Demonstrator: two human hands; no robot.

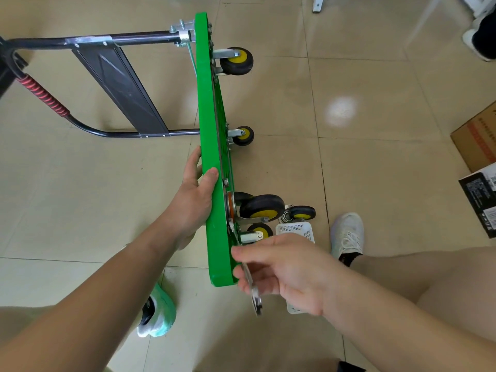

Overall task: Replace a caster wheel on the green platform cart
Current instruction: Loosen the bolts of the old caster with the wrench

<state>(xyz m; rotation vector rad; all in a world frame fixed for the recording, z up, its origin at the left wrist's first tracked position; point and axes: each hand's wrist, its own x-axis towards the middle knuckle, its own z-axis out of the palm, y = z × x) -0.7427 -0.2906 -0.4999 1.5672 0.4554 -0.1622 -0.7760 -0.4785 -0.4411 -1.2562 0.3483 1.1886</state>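
Floor (pixel 375 108) R of cart (pixel 212 130) open; basket (pixel 298 229), loose caster (pixel 302 213) crowd near end.

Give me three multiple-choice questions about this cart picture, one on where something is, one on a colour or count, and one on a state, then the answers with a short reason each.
1. Where does the loose caster lie?
A. on the floor beside the white basket
B. on the cardboard box
C. in the left hand

2. What colour are the wheel hubs on the cart's mounted casters?
A. red
B. yellow
C. white

3. How is the green platform positioned?
A. flat on its wheels
B. upside down, wheels up
C. tipped on its side, wheels pointing sideways

Answers: 1 A, the spare wheel rests on the tile next to the basket. 2 B, each hub shows yellow inside the black tyre. 3 C, the left hand steadies the deck's upper edge while the right hand holds a wrench near the closest caster's mount.
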